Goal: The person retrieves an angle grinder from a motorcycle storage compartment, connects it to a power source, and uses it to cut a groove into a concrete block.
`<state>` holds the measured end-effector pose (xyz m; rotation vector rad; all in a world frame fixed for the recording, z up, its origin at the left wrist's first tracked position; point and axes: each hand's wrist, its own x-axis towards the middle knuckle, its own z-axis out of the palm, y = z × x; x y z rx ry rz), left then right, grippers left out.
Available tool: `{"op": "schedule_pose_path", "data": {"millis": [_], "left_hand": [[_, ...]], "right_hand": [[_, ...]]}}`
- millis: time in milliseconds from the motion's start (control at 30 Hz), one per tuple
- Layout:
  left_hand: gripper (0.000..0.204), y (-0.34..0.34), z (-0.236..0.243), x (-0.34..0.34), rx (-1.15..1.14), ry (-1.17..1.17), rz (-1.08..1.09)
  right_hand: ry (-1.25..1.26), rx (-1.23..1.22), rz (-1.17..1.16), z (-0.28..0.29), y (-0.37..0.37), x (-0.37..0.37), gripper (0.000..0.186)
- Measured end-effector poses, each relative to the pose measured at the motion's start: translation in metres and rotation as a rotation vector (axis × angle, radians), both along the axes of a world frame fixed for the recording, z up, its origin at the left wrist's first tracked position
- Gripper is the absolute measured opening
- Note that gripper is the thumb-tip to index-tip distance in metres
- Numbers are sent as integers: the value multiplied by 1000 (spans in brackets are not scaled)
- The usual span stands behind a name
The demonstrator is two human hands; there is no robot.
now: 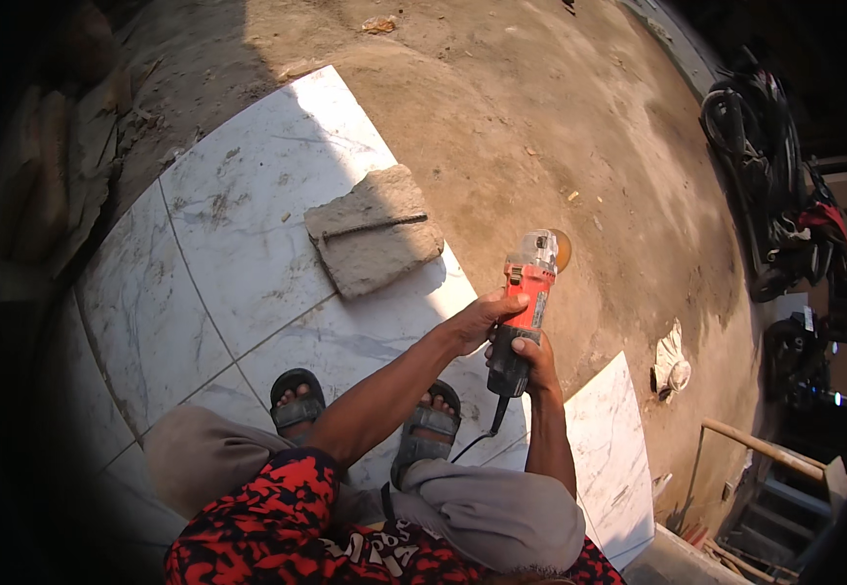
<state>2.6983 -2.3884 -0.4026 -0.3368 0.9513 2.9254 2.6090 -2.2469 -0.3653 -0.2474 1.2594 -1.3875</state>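
Observation:
A red and black angle grinder is held out over the ground to the right of the tiles, its metal head and brownish disc pointing away from me. My left hand is closed on the red body, thumb near the top. My right hand wraps around the black rear grip, where a black cord hangs down toward my feet. To the left of the grinder, a rough stone block lies on the white tiles. Across its top rests a short ribbed steel rod.
White marbled tiles lie under my sandalled feet, bordered by bare brown ground. A crumpled white object sits at the right. Motorbikes stand along the right side, with wooden pieces nearer. Rough slabs lean at far left.

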Motion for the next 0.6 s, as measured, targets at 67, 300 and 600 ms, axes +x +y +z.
{"op": "schedule_pose_path", "data": {"millis": [67,300,600], "left_hand": [[61,1,3,-3,-26,-19,48],[62,14,4,-9,-163,-157,355],[77,23,-17,-10,-543,-402,410]], "right_hand": [[-36,8,6,4,2,-4,67],[903,425,12,25,-18,23,84],[946,530,-77,21,-50,29,85]]}}
